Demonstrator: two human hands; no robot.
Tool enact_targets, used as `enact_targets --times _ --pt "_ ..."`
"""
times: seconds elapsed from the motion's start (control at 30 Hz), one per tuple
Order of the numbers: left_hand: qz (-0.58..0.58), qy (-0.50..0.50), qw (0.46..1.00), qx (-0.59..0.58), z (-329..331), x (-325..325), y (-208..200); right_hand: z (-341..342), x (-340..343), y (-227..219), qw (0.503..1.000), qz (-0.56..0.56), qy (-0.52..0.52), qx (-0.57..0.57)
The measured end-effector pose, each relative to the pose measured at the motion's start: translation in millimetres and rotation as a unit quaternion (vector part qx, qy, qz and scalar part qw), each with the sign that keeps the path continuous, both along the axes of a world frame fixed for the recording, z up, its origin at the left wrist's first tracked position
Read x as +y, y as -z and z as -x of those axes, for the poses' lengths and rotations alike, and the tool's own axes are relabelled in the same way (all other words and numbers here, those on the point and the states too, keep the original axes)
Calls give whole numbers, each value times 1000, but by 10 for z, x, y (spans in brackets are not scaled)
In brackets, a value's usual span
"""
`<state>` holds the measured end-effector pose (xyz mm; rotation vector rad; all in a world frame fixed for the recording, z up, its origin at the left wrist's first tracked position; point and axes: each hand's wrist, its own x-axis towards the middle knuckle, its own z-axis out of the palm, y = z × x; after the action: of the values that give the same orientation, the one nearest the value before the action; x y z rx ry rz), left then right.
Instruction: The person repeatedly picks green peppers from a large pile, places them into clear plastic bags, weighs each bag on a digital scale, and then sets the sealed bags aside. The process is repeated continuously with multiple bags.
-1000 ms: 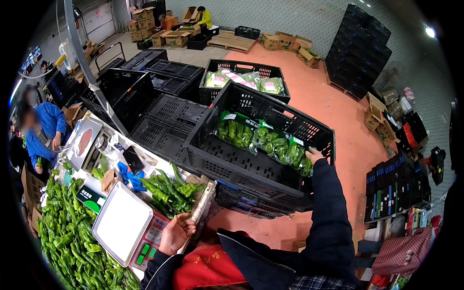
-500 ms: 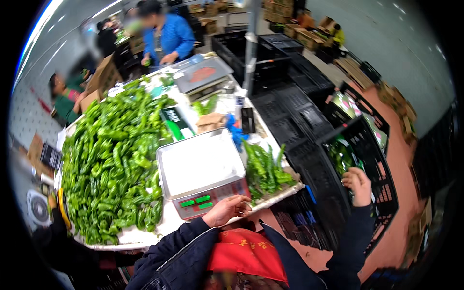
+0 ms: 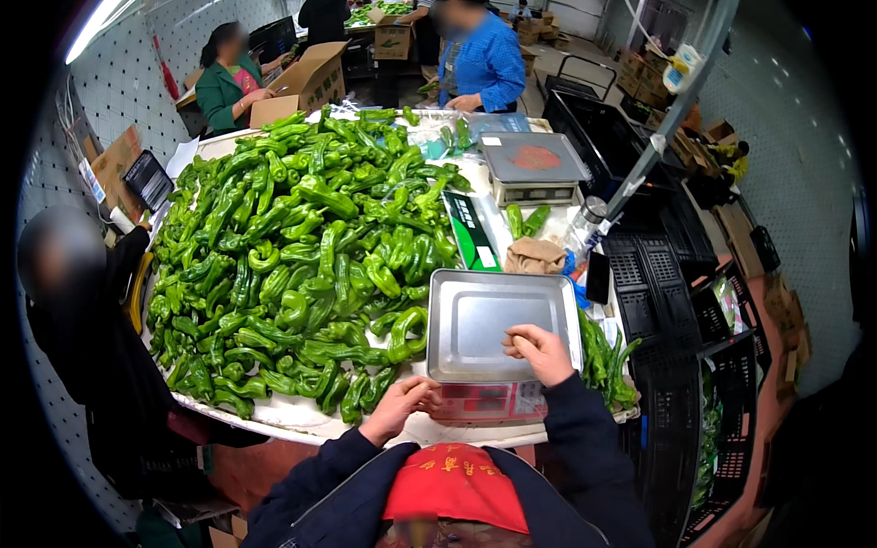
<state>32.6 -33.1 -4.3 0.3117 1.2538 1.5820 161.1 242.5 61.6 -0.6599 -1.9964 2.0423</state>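
Note:
My right hand is over the bare metal pan of a weighing scale. Its fingers are loosely bent and a little apart, with nothing visible in them. At the scale's front left corner is my left hand, also half curled and with nothing visible in it. Close to it lies the front edge of a wide heap of long green peppers. Below the pan is the scale's red front panel. To the right of the scale sits a smaller bunch of green peppers.
Behind the pan lie a green and black packet, a brown cloth-like bundle, a phone and a second scale. Black crates line the right side. People stand at the far side and the left.
My right hand has come from the black crate at the right to above the pan. My left hand has moved to the scale's left corner. The view has turned to the right.

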Motion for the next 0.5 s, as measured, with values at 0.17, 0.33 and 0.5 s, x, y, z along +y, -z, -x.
enact_targets --times 0.17,0.33,0.5 --pt "87 -81 966 228 237 -321 369 736 -18 46 999 -31 -42 -1" --pt "173 -60 690 700 279 -233 317 1287 280 225 994 -93 -51 14" --pt "273 1 635 723 397 -89 485 1894 939 599 932 -362 -15 -14"
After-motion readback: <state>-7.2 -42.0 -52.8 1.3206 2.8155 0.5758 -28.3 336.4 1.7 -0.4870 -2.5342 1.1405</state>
